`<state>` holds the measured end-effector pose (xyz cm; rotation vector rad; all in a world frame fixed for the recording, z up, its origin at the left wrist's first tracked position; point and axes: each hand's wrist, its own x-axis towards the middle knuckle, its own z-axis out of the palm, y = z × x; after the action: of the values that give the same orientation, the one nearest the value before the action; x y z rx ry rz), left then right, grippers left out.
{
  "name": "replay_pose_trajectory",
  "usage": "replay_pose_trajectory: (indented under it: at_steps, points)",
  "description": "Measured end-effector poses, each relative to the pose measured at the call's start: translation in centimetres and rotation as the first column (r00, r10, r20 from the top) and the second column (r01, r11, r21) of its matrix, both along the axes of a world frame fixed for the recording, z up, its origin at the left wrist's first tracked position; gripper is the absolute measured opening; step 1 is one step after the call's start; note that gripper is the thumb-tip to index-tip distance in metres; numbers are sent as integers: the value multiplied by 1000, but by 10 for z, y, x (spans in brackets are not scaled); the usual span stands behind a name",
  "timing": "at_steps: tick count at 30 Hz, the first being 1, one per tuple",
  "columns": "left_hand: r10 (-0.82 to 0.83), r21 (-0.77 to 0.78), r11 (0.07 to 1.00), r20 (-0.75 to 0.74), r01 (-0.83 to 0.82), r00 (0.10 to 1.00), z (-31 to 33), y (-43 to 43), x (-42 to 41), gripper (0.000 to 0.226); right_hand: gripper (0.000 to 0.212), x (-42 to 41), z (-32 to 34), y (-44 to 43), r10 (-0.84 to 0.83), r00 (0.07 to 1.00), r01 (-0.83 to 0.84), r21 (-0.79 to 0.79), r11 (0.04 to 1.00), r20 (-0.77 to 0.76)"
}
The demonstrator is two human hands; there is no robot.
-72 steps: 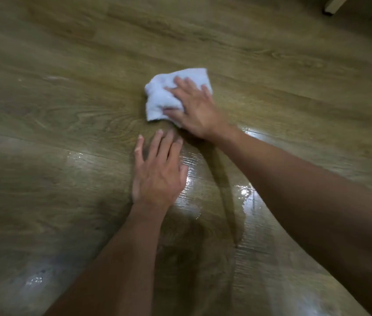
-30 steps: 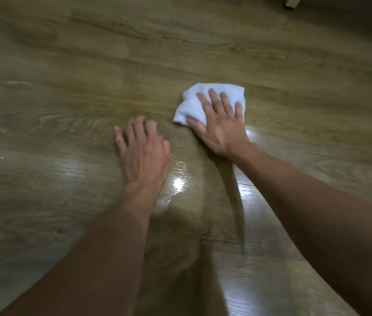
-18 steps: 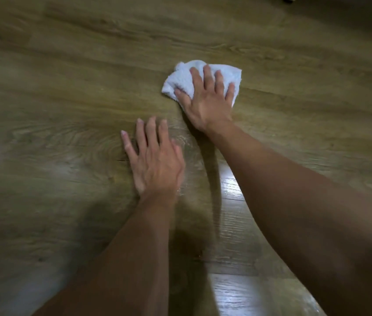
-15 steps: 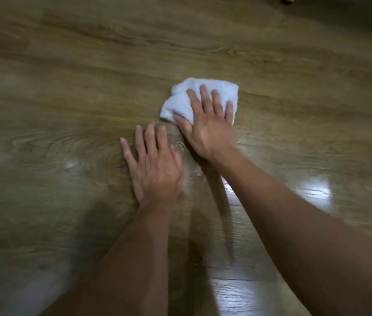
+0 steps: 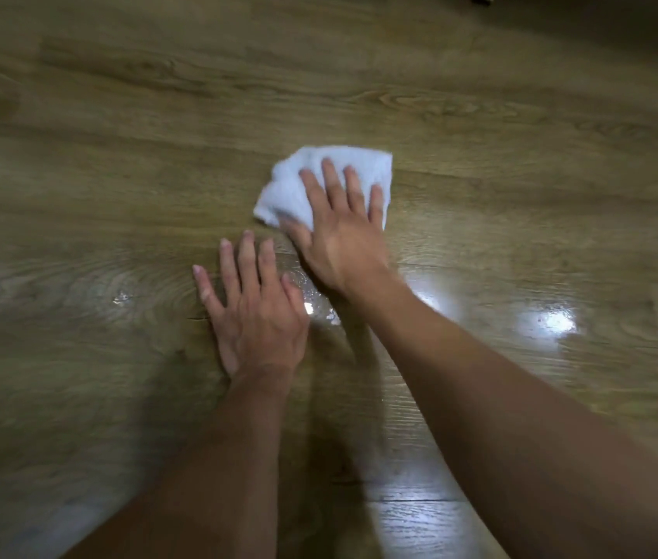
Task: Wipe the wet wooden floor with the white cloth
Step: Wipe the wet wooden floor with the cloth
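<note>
Wide bare boards of the brown wood-grain plank floor [image 5: 77, 175] are seen at the left. The left hand [image 5: 257, 316] is laid flat on it, fingers straight, nothing grasped. Just beyond it, the one crumpled white cloth [image 5: 291, 187] is pressed to the floor under the flat, straight-fingered right hand [image 5: 339, 236]. Glossy wet patches [image 5: 549, 320] are spread to the right.

Left hand [image 5: 257, 316] at frame centre, palm down, fingers straight and slightly spread, left forearm [image 5: 214, 457] running to lower left, right hand [image 5: 343, 236] just above-right, flat, fingers extended, right forearm [image 5: 500, 397] reaching to lower right
</note>
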<state>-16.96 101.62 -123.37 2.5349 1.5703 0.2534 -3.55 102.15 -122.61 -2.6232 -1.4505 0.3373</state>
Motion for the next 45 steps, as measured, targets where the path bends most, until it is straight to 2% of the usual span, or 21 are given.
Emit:
replay_pose_trajectory:
  at_steps: [3,5,8,11,12,14,17,19,22,25,27,29,31,34,36,41,43,45]
  points:
    - [-6,-14,1000,4,6,1000,1,1,0,49,69,2,3,-76,128,988,-129,3,992,88]
    - [-6,-20,1000,-3,6,1000,2,-1,1,48,71,40,7,-96,114,988,-110,-52,993,101]
    - [1,-14,1000,-12,-1,1000,1,0,0,48,71,72,3,-58,-106,990,113,-68,991,94]
    - [-11,0,1000,-21,11,1000,0,-2,-1,49,70,61,-4,5,-297,955,297,-20,955,5]
    - [-15,2,1000,-22,15,1000,-1,-2,-1,49,70,51,-4,15,-285,958,285,-13,958,-17]
    - [-13,7,1000,-9,13,1000,-2,-2,-1,49,69,33,-4,5,-154,988,154,-2,988,-7]
    - [-6,28,1000,5,6,1000,-3,-2,-2,48,69,27,0,-62,75,995,-75,10,997,59]
    - [-6,28,1000,20,5,1000,-5,-1,-1,47,71,46,6,-109,106,992,-105,-20,994,68]
    - [3,31,1000,26,-3,1000,-6,-1,-1,46,75,84,13,-108,-83,997,82,-76,994,-6]
    - [4,43,999,22,-5,1000,-6,-3,-1,46,90,81,9,-40,-360,927,356,-59,933,-103]
    - [-6,45,999,11,5,1000,-6,-2,-2,46,88,62,3,-5,-412,903,411,-29,911,-120]
    - [-11,42,999,2,10,1000,-5,-2,-2,47,76,44,-1,0,-328,943,328,-15,945,-50]
    - [-3,38,999,0,4,1000,-5,-2,-2,47,68,33,-1,-27,-152,988,152,-2,988,38]
    - [4,32,999,10,-4,1000,-7,-2,-1,47,74,38,4,-92,65,994,-62,-39,997,87]
    - [7,37,999,10,-8,1000,-7,-1,-1,47,80,62,10,-108,42,997,-36,-87,996,69]
    - [12,39,999,-10,-11,1000,-5,-2,0,46,93,69,2,-35,-342,940,340,-63,938,-13]
    - [5,24,1000,-15,-5,1000,-5,-2,0,47,93,48,-1,-16,-305,952,305,-50,951,-3]
    - [4,12,1000,-21,-3,1000,-4,-2,-1,47,87,28,-2,-28,-139,989,140,-28,990,42]
